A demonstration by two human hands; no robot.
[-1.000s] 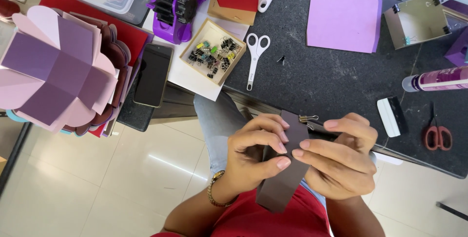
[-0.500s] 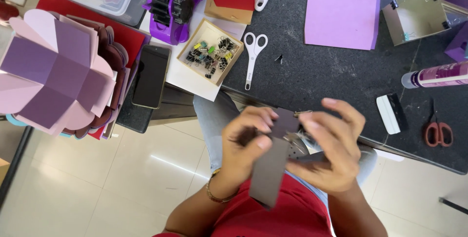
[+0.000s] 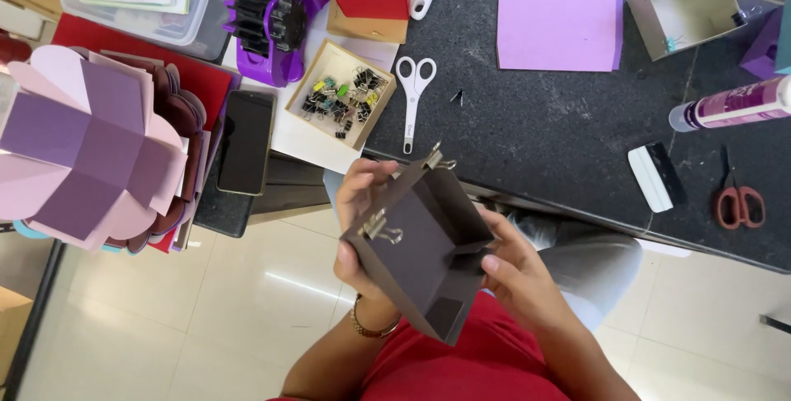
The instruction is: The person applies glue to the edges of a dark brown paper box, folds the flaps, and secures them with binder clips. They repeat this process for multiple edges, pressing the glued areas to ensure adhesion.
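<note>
head view, item one: left hand (image 3: 362, 228) wrapped around the far wall of a dark brown card box (image 3: 424, 244), fingers curled over its rim beside a binder clip (image 3: 381, 229) that pinches one corner. right hand (image 3: 515, 273) grasps the opposite side, thumb pressed on a folded flap near the open corner. a second clip (image 3: 437, 158) sits on the top corner. the box is held in the air above the lap, just off the edge of the black worktop (image 3: 577, 154), tilted so its hollow faces up.

step in hand, as judged: forming the box walls — two corners are clipped, and the corner under the right thumb looks unclipped. the next move would call for holding that flap square against its wall while one hand is freed, without letting the wall spring open.

surroundings: tray of binder clips (image 3: 339, 94) and white scissors (image 3: 414, 96) on the worktop, near the left hand; purple paper sheet (image 3: 560, 12); glue bottle (image 3: 729, 104); white scraper (image 3: 655, 177); red-handled scissors (image 3: 739, 201); phone (image 3: 245, 141); purple tape dispenser (image 3: 276, 18); folded purple paper piece (image 3: 91, 150) at far left.

obstructions: nothing lies between the hands and the clip tray — only the worktop's edge.
</note>
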